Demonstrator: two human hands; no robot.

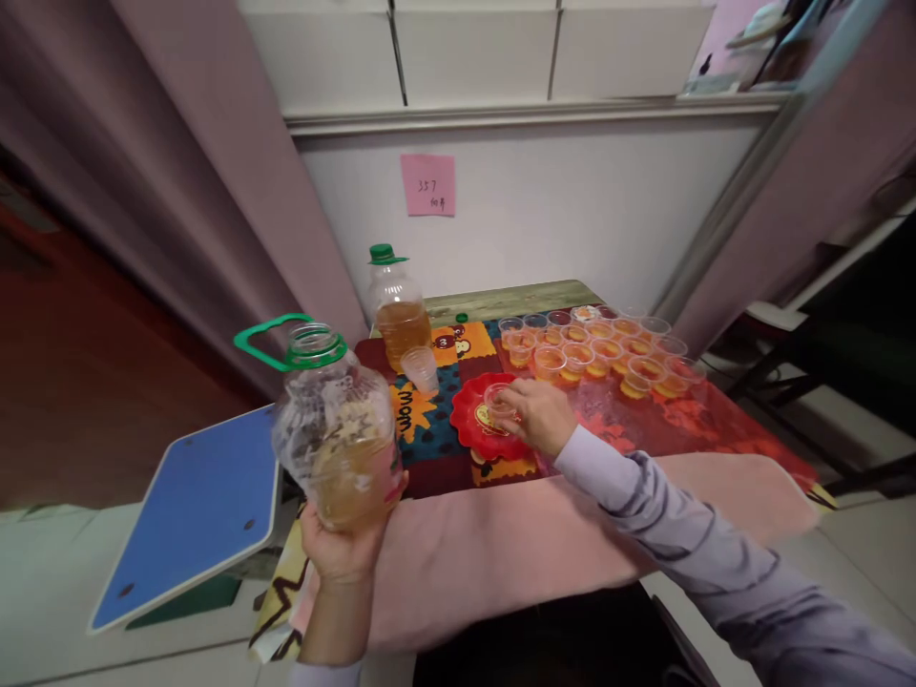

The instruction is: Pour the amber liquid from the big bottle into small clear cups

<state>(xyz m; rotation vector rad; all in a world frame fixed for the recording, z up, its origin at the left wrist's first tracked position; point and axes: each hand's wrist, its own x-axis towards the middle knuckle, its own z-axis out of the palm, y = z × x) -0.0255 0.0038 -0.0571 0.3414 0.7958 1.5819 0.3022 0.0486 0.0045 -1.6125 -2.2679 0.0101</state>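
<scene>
My left hand (347, 544) supports a large clear plastic jug (336, 429) from below. Its green-ringed mouth is uncapped, a green handle stands out to the left, and pale amber liquid lies in the lower part. The fingers of my right hand (540, 410) grip a small clear plastic cup (501, 399) over a red scalloped plate (465, 429); whether the cup touches the plate I cannot tell. To the right, several clear cups (607, 355) with orange liquid stand in rows. A stack of clear cups (420, 367) is left of the plate.
A second jug (403, 324) with a green cap and amber liquid stands at the table's back left. Near it lies a small green cap (462, 317). A pink towel (501, 563) covers the front edge, and a blue board (193, 506) is at the left.
</scene>
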